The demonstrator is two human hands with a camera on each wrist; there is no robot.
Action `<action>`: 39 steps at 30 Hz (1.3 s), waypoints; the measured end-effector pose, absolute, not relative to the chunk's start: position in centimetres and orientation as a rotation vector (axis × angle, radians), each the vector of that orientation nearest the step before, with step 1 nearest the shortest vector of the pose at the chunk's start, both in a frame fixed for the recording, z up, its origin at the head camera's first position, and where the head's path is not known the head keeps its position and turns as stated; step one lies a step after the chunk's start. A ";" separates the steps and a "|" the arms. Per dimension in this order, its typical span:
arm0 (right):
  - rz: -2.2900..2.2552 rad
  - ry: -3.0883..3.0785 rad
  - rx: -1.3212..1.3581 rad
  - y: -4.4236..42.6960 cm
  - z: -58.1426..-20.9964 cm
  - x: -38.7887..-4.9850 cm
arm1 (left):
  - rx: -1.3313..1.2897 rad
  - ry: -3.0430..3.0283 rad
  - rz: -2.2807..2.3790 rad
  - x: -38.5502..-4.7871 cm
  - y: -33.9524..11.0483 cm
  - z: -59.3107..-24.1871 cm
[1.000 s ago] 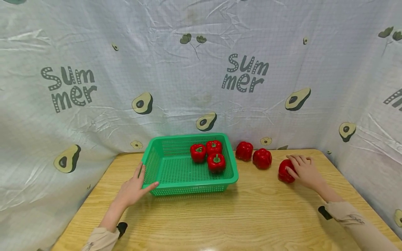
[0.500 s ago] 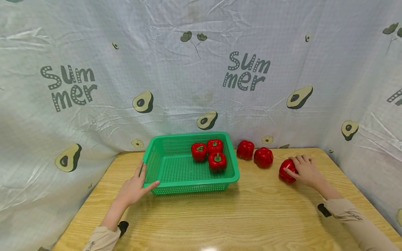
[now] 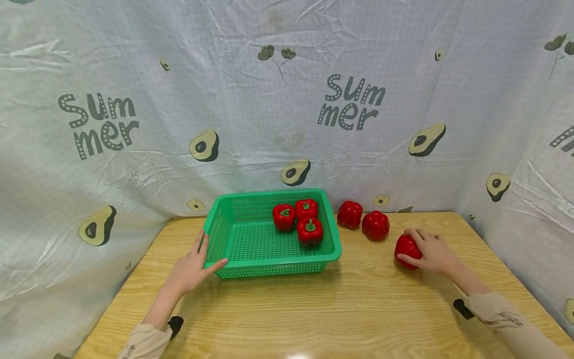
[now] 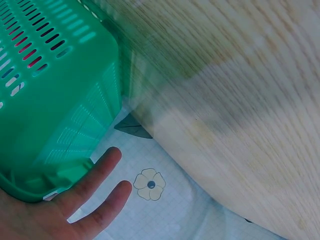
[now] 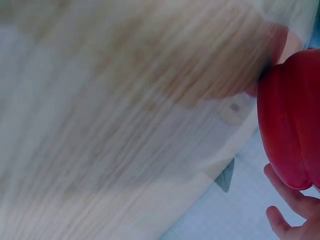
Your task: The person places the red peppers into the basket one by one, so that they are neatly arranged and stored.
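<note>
My left hand rests at the near left corner of a green plastic basket, fingers spread and straight along its rim. In the left wrist view, two fingertips show beside the basket's wall. Inside the basket sit three red bell peppers, grouped at its right end. At the right of the table, my right hand grips another red bell pepper, thumb on its near side. The right wrist view shows this pepper in part, with fingertips against or near it.
Two more red bell peppers, one close to the basket's right side and one beside it, lie on the wooden table. A white printed cloth hangs behind the table and along its sides.
My right hand and the pepper under it have shifted slightly towards me and to the left, and the pepper has turned a little. The left hand and basket stay in place.
</note>
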State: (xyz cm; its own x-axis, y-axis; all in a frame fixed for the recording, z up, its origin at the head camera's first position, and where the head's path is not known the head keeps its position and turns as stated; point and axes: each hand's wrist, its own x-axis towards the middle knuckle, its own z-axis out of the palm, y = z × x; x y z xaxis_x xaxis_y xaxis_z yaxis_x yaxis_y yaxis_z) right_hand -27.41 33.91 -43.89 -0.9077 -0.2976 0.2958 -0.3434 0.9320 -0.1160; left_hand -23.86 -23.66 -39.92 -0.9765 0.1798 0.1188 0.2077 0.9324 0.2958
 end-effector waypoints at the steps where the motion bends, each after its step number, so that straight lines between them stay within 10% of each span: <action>1: 0.232 -2.806 0.484 33.9 -44.0 -27.3 | -0.300 -3.000 -0.475 -23.9 -23.7 -39.9; 39: 0.192 -2.466 0.901 25.1 -38.8 -25.8 | -0.307 -3.011 -0.455 -23.8 -23.8 -40.2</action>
